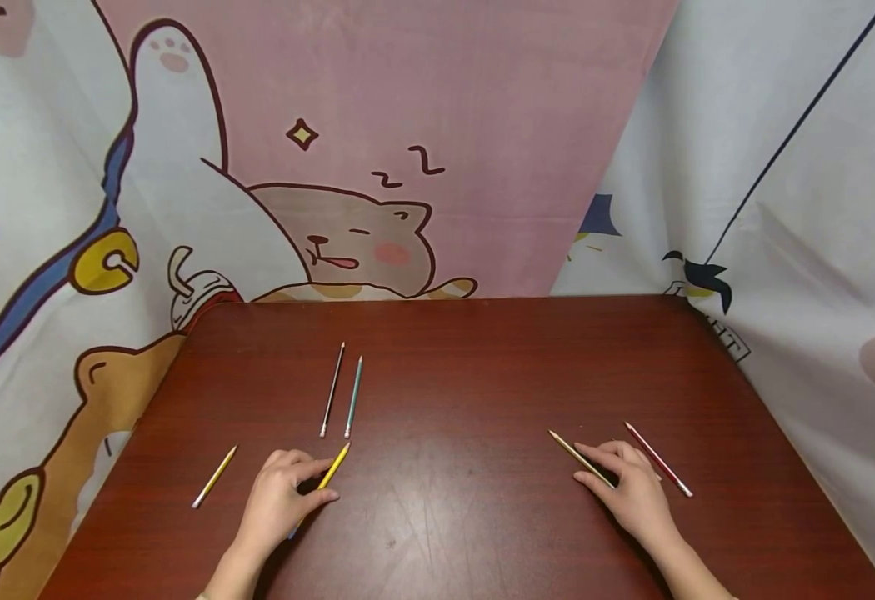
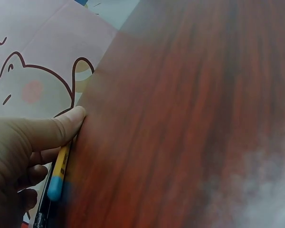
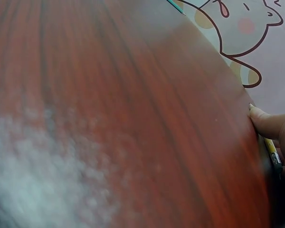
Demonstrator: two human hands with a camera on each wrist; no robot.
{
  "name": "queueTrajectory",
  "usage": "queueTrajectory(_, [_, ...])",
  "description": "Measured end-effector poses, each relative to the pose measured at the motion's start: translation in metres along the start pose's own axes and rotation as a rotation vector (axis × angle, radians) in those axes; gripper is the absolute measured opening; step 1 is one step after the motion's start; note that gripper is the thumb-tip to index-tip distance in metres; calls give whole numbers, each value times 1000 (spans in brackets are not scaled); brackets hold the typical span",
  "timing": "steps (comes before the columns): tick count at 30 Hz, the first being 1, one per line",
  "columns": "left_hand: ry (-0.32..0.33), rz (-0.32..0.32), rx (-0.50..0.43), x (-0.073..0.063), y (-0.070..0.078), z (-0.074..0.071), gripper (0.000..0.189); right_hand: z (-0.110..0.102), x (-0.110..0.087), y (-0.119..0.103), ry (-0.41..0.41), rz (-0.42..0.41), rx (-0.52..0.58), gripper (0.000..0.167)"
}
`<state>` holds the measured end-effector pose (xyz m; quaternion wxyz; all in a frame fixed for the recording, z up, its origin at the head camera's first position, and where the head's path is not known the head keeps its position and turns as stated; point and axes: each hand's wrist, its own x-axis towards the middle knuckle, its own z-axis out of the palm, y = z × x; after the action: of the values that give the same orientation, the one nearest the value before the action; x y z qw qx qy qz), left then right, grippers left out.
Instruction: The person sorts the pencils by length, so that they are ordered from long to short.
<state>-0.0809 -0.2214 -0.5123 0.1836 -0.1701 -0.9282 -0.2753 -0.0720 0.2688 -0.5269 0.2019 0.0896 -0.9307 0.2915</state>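
My left hand (image 1: 280,496) pinches a yellow pencil (image 1: 335,464) between thumb and fingers, low over the table, its tip pointing away to the right. In the left wrist view the pencil's blue end (image 2: 55,188) shows below the thumb. My right hand (image 1: 635,492) has its thumb and fingers on either side of a dull yellow pencil (image 1: 568,447), whose tip points away to the left. Its dark end (image 3: 277,164) appears under the thumb in the right wrist view. A dark red pencil (image 1: 658,460) lies just right of that hand.
Beyond the left hand lie a black pencil (image 1: 332,392) and a teal pencil (image 1: 354,398), side by side. Another yellow pencil (image 1: 215,477) with a white end is to its left. The brown table (image 1: 452,367) meets a printed cloth (image 1: 482,125) at its back edge.
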Motion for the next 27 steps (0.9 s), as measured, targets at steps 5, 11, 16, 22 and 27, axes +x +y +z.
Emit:
queueTrajectory(5, [28, 26, 3, 2, 0, 2, 41, 2, 1, 0, 17, 8, -16, 42])
queueTrajectory(11, [61, 63, 37, 5, 1, 2, 38, 1, 1, -3, 39, 14, -33, 39])
queueTrajectory(16, [81, 71, 39, 7, 2, 2, 37, 2, 1, -4, 59, 1, -42, 37])
queueTrajectory(22, [85, 73, 20, 8, 3, 1, 35, 3, 1, -5, 86, -11, -50, 35])
queueTrajectory(27, [78, 69, 23, 9, 3, 0, 34, 4, 2, -6, 100, -11, -53, 32])
